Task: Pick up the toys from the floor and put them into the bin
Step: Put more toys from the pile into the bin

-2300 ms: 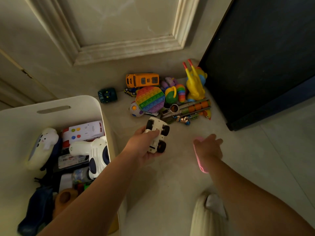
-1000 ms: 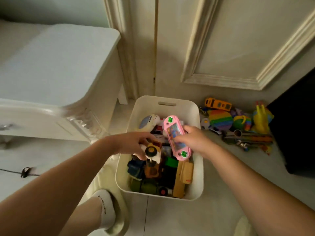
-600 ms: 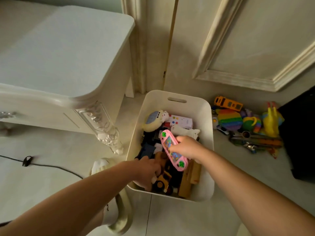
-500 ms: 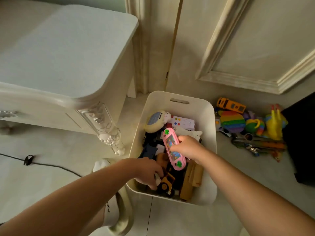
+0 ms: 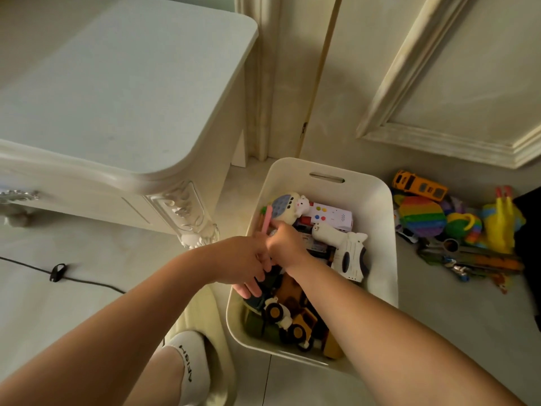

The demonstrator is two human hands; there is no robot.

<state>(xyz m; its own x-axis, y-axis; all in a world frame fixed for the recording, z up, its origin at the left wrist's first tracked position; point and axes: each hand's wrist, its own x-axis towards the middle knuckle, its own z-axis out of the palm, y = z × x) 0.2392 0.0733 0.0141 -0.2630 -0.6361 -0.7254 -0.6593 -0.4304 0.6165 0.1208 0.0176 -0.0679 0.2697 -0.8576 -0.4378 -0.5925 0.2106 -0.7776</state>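
The white bin (image 5: 377, 186) stands on the floor, packed with toys. My right hand (image 5: 285, 244) is inside it and pinches a pink handheld game (image 5: 267, 219), held on edge against the bin's left wall. Beside it, my left hand (image 5: 246, 259) reaches over the left rim with fingers stretched down and holds nothing. The white toy car (image 5: 278, 313) lies loose in the bin's near end. Several toys remain on the floor to the right of the bin: an orange bus (image 5: 420, 186), a rainbow pop pad (image 5: 423, 216), a yellow chicken (image 5: 502, 224).
A white carved bedside table (image 5: 117, 98) stands to the left of the bin. A black cable (image 5: 58, 272) runs across the floor on the left. My socked foot in a slipper (image 5: 193, 356) is near the bin's front corner. Dark furniture (image 5: 530, 230) borders the toy pile.
Both hands came from the floor pile to the bin. My left hand let go of the white car, which now lies inside. My right hand carried the pink game to the bin's left wall.
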